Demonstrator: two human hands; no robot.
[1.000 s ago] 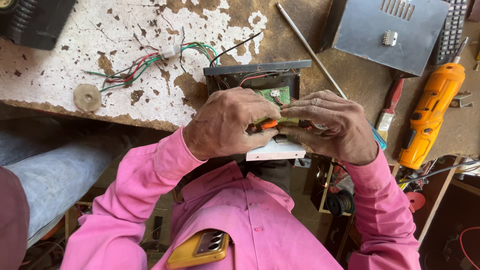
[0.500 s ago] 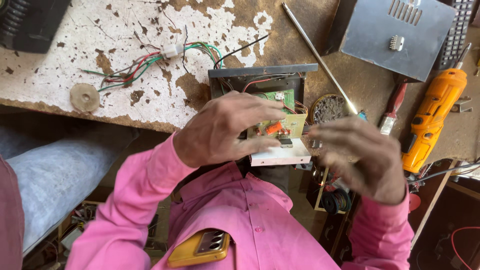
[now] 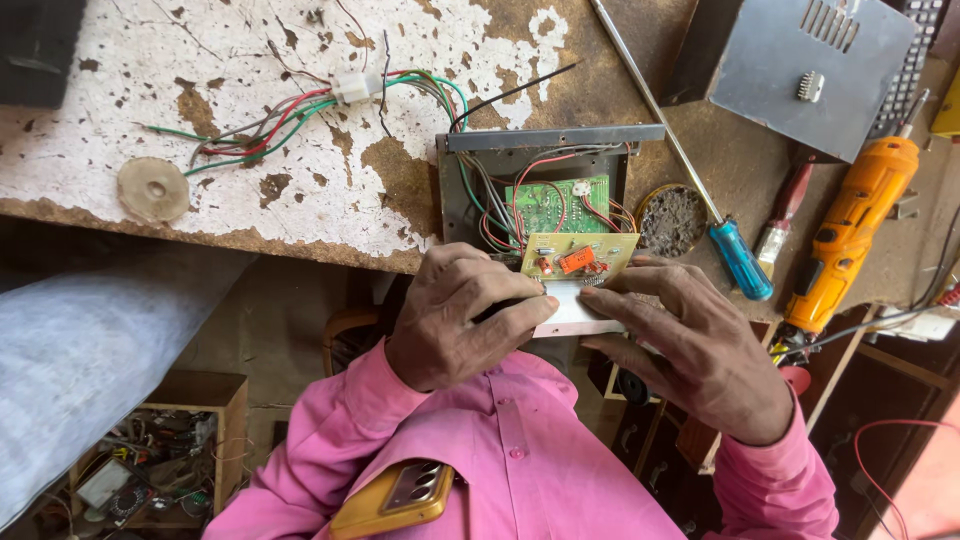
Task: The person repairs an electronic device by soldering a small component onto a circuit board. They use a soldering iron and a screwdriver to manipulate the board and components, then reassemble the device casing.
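Note:
An opened grey metal device (image 3: pixel 545 150) lies at the near edge of the worn workbench (image 3: pixel 250 110), with a green circuit board (image 3: pixel 552 203) and coloured wires inside. A small tan circuit board (image 3: pixel 578 257) with an orange part sticks out toward me above a white front panel (image 3: pixel 575 312). My left hand (image 3: pixel 462 318) grips the left end of that panel and board. My right hand (image 3: pixel 690 345) holds the right end, fingers spread along it. A wire bundle with a white connector (image 3: pixel 352 88) runs left from the device.
A blue-handled screwdriver (image 3: pixel 738 258), a round tin (image 3: pixel 671 220), a red-handled brush (image 3: pixel 785 215), an orange power tool (image 3: pixel 850 232) and a grey metal cover (image 3: pixel 800 70) lie to the right. A round disc (image 3: pixel 152 189) sits at the left. A yellow phone (image 3: pixel 395 500) is in my shirt pocket.
My hands moved off the top of the device and down to its front edge. The tan board is now uncovered, and both hands hold the white panel.

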